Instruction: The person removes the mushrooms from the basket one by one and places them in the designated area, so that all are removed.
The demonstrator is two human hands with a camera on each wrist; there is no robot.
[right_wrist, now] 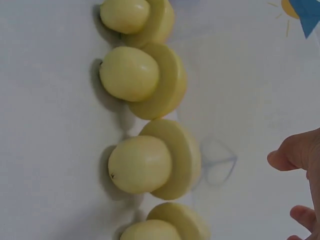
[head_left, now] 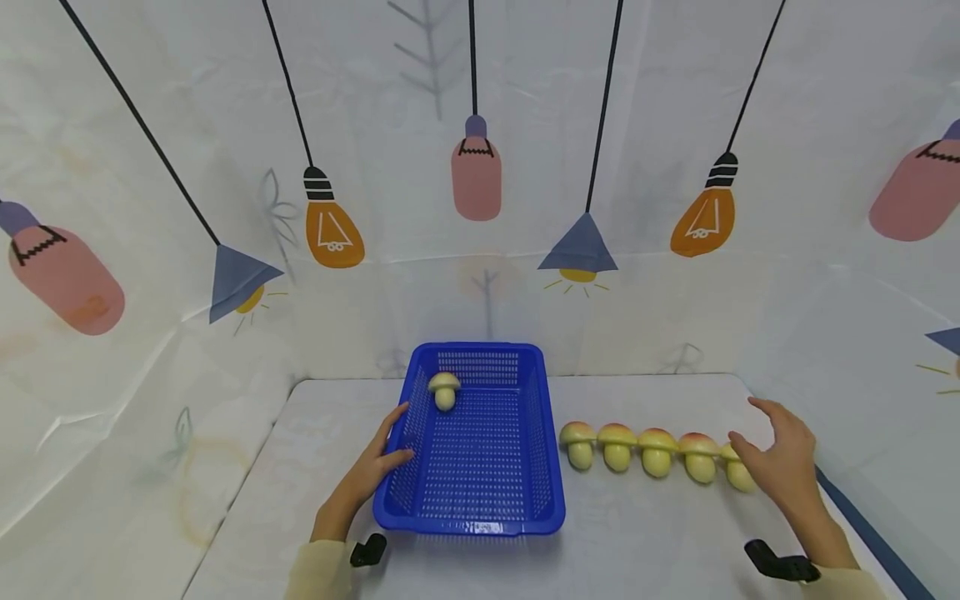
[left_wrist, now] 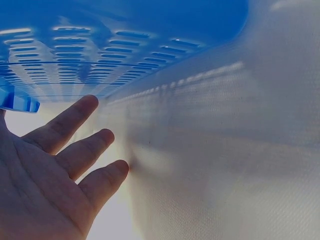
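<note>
A blue perforated plastic basket (head_left: 487, 525) stands on the white table, a pale toy mushroom (head_left: 445, 392) inside near its back left corner. My left hand (head_left: 371, 469) touches the basket's left rim with thumb and forefinger; in the left wrist view its other fingers (left_wrist: 92, 155) stretch out loosely beside the perforated wall. Right of the basket, several yellow-green toy mushrooms (head_left: 657, 452) with reddish cap tops line up side by side. At the row's right end, my right hand (head_left: 783, 458) spreads thumb and fingers, partly covering the last mushroom (head_left: 738, 477). Whether it touches that mushroom, I cannot tell.
A white sheet (head_left: 420, 300) printed with hanging lamps rises behind and around the white table (head_left: 637, 550). The mushroom row lies a short way from the basket's right wall. Black straps (head_left: 780, 564) show at both wrists.
</note>
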